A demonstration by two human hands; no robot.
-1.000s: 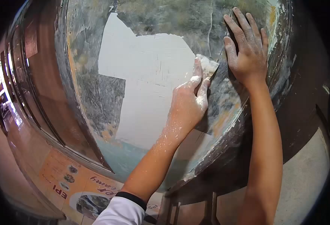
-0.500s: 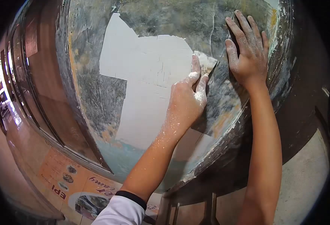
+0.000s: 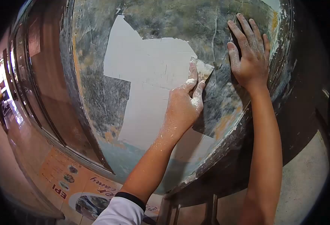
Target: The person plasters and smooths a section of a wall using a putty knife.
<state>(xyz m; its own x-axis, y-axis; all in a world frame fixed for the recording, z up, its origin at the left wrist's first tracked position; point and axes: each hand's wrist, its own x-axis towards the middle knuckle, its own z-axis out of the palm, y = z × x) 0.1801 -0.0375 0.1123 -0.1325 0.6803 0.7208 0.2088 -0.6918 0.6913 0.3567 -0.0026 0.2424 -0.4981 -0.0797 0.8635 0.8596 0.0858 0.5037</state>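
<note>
A broad, mottled grey-green wall surface [image 3: 172, 20] fills the middle of the head view, with an irregular white patch [image 3: 146, 63] on it. My left hand [image 3: 184, 98], dusted with white powder, is closed on a small scraper [image 3: 204, 69]. Its index finger presses along the blade, which lies against the surface at the patch's right edge. Most of the scraper's lower part is hidden by the fingers. To the right, my right hand [image 3: 250, 56] rests flat on the grey area with its fingers spread, holding nothing.
A chipped dark frame [image 3: 225, 144] borders the surface at the lower right. Brown panels [image 3: 48, 75] with dark rails stand on the left. Below lies an orange printed banner [image 3: 60, 168]. Dark wooden bars [image 3: 210, 210] stand at the bottom.
My left hand and the scraper have slid slightly down and left along the patch's right edge. The right hand stays flat on the surface. The view has shifted a little.
</note>
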